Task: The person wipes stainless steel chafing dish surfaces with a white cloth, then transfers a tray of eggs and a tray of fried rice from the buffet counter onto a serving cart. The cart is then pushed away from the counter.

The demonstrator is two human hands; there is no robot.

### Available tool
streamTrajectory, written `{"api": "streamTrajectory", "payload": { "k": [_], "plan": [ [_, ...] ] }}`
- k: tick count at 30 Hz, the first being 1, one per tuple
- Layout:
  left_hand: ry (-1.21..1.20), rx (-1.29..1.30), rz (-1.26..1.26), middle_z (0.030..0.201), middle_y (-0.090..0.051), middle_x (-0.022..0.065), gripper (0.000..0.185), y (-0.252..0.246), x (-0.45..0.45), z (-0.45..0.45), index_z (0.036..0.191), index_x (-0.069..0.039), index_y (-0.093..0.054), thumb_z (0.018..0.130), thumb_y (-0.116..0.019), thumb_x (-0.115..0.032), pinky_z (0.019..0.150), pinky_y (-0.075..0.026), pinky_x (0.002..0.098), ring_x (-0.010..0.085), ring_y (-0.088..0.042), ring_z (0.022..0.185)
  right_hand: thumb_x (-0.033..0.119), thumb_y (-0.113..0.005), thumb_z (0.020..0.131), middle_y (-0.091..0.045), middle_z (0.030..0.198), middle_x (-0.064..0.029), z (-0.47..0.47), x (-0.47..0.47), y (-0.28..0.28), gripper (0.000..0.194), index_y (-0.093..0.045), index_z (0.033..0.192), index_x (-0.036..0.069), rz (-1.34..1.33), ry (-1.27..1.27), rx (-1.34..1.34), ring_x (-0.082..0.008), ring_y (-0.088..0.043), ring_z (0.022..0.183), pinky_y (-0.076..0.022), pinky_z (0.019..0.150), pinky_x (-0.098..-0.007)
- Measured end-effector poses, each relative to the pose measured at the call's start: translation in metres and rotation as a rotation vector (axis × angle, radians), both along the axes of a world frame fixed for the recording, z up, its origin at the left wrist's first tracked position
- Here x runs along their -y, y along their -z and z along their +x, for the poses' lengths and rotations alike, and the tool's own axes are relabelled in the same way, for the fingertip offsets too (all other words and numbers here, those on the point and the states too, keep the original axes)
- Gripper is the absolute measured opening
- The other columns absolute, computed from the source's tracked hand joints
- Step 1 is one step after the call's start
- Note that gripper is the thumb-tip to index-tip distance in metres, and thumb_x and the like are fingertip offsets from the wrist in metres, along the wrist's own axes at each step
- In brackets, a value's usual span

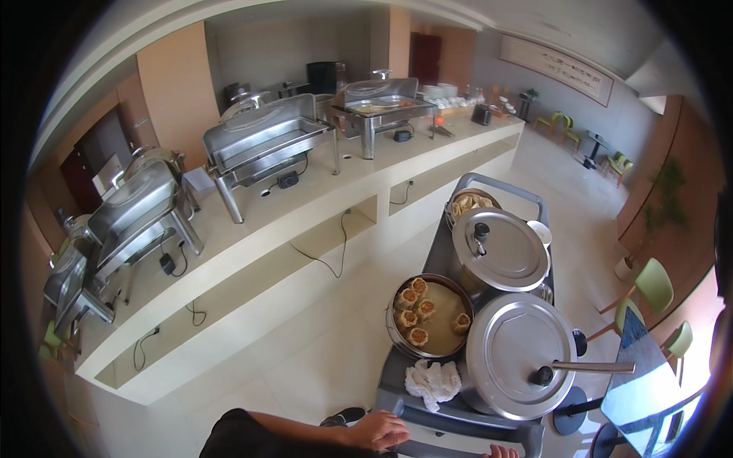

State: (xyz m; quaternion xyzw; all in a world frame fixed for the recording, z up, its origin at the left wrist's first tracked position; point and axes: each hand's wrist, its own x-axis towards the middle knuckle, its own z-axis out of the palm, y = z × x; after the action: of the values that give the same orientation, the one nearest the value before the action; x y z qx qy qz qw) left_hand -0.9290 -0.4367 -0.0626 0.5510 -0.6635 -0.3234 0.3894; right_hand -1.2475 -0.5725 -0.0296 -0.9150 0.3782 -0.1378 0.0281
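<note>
At the bottom edge, my left hand (381, 430) curls at the near handle (475, 425) of a grey service cart. Only the fingers of my right hand (501, 451) show, bent over the same handle. A white cloth (433, 382) lies crumpled on the cart's near end. Beyond it stands a round steamer (395, 338) with several open-topped dumplings (425, 310) on its liner. Beside that is a large steel pot with a lid (515, 343); a metal utensil handle (598, 367) projects near its black knob. A second lidded pot (504, 249) stands farther along.
A steamer of folded dumplings (472, 203) and white bowls (539, 233) sit at the cart's far end. A long counter (320, 197) on the left bears several chafing dishes (269, 143) with raised lids. Tables (644, 378) and green chairs (654, 286) stand right.
</note>
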Motion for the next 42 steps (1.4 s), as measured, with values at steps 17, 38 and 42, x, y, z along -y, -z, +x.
{"api": "streamTrajectory", "payload": {
  "k": [17, 38, 42],
  "plan": [
    [-0.326, 0.207, -0.384, 0.071, -0.063, 0.0038, 0.007, 0.044, 0.038, -0.013, 0.077, -0.008, -0.062, 0.076, -0.069, -0.011, 0.06, -0.052, 0.0278, 0.019, -0.064, 0.067, 0.014, -0.061, 0.081, -0.062, 0.081, -0.012, 0.004, 0.06, 0.025, 0.02, -0.064, 0.1, 0.009, 0.13, -0.032, 0.158, -0.0344, -0.059, 0.077, -0.0465, 0.07, -0.0475],
    [-0.308, 0.103, -0.379, 0.061, -0.057, 0.0075, 0.018, 0.124, 0.322, 0.118, 0.07, -0.006, -0.058, 0.082, -0.067, -0.015, 0.053, -0.045, 0.0364, 0.0261, -0.057, 0.058, 0.022, -0.058, 0.084, -0.059, 0.064, -0.0107, 0.116, 0.32, 0.192, 0.011, -0.064, 0.083, 0.013, 0.027, 0.161, 0.213, -0.0311, -0.056, 0.057, -0.0432, 0.052, -0.044],
    [-0.348, 0.066, -0.357, 0.06, -0.058, 0.0089, 0.021, 0.094, 0.396, 0.149, 0.065, -0.005, -0.056, 0.082, -0.066, -0.013, 0.051, -0.044, 0.0366, 0.0276, -0.057, 0.057, 0.017, -0.059, 0.081, -0.059, 0.069, -0.0093, 0.138, 0.397, 0.158, 0.007, -0.063, 0.083, 0.011, -0.066, 0.076, 0.184, -0.0293, -0.058, 0.064, -0.0448, 0.055, -0.0412]
  ]
}}
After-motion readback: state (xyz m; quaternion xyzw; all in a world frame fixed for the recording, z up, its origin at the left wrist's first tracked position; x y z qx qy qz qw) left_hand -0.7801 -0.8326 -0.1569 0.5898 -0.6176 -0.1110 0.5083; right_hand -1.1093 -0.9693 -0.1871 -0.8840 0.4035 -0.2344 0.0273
